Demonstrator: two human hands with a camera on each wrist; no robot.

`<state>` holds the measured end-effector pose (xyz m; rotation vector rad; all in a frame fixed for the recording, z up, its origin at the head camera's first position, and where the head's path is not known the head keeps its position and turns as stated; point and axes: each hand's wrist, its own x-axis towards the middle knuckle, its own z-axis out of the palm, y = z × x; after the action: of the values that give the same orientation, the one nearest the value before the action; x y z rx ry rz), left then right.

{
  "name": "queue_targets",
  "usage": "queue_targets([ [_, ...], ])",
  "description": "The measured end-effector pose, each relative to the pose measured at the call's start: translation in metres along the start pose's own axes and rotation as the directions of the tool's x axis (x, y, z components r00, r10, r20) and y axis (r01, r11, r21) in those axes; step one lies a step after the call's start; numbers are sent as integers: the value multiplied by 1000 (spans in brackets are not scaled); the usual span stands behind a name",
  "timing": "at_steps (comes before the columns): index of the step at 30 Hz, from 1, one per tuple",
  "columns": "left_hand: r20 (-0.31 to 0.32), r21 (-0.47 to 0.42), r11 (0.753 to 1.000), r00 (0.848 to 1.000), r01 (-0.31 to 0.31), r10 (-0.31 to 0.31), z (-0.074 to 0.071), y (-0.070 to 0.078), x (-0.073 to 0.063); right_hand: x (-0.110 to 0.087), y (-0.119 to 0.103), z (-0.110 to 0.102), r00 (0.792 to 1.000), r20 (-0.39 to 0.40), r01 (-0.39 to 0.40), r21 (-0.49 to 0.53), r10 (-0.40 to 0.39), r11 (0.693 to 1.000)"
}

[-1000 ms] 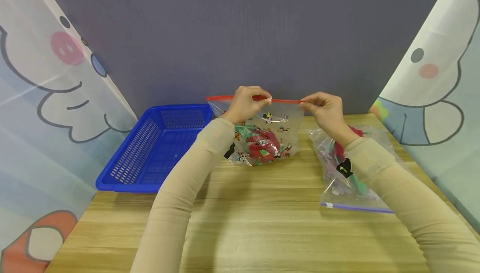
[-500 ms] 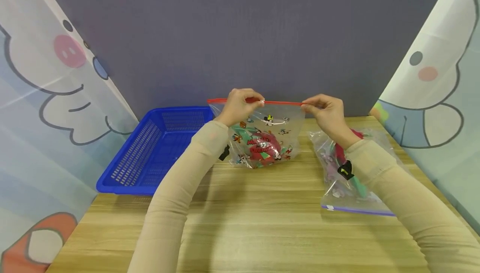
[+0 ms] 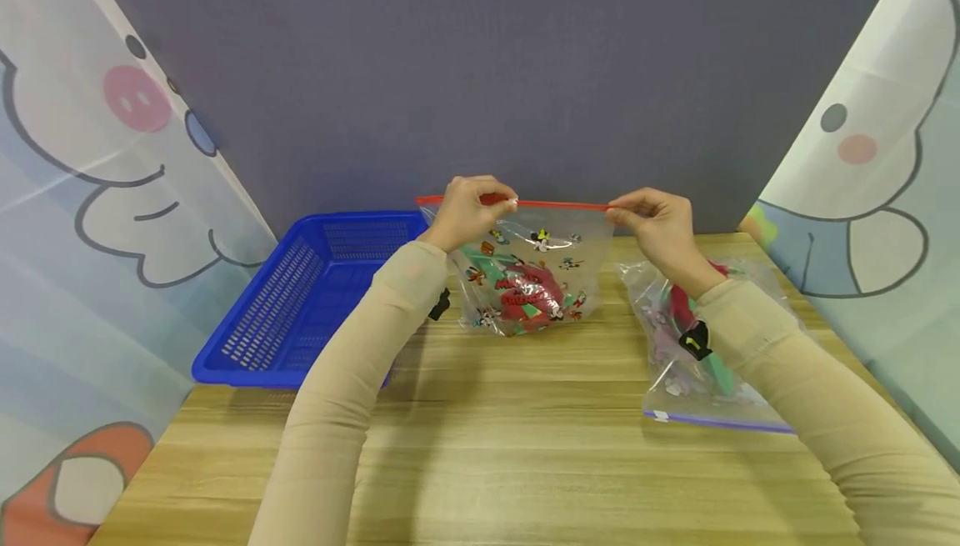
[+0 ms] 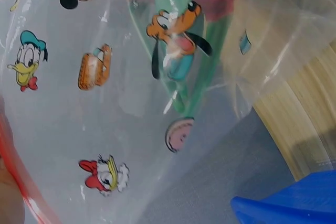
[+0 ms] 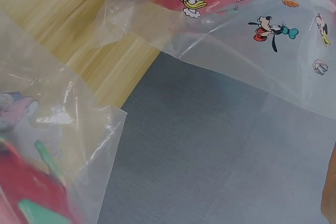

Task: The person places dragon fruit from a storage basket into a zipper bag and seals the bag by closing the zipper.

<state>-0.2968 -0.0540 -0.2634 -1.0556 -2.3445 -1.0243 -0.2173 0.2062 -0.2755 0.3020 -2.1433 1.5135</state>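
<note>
A clear slider zip bag (image 3: 573,237) printed with cartoon characters hangs upright over the table, its red zip strip at the top. Something red and green lies inside it, partly covered by the print. My left hand (image 3: 467,211) pinches the white slider (image 3: 513,202) on that strip, left of its middle. At the strip's right end, my right hand (image 3: 662,225) pinches the corner between thumb and forefinger. The left wrist view shows the printed bag wall (image 4: 126,108) up close, with the red strip at the left edge. Only a sliver of my right hand (image 5: 329,195) enters the right wrist view.
A blue plastic basket (image 3: 247,354) stands at the left, beside the bag. Under my right forearm lies another clear bag (image 3: 675,388) with a purple zip and red and green contents. A grey panel (image 3: 487,71) rises behind the wooden table (image 3: 510,463).
My left hand has slid leftward along the red strip with the slider. My right hand stays at the strip's right end, shifted slightly right.
</note>
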Motion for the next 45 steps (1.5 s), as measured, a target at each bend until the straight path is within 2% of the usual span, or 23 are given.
queue_targets([
  [11, -52, 21, 1000, 999, -6, 7, -7, -13, -4, -1, -1, -2, 1000, -22, -8, 4, 8, 1000],
  [21, -88, -14, 1000, 996, -1, -1, -11, -19, -9, 0, 1, -4, 1000, -17, 0, -6, -1, 1000],
  [30, -83, -10, 1000, 996, 11, -12, -15, -23, -12, 1, 4, -5, 1000, -9, -9, 34, 9, 999],
  [39, -106, -9, 999, 993, 52, -53, -24, -27, -17, 1, 2, -1, 1000, -8, -7, -16, 7, 1000],
  [45, -97, -2, 999, 994, 51, -51, -27, -30, -18, 1, 1, -2, 1000, -18, -7, -22, 7, 1000],
])
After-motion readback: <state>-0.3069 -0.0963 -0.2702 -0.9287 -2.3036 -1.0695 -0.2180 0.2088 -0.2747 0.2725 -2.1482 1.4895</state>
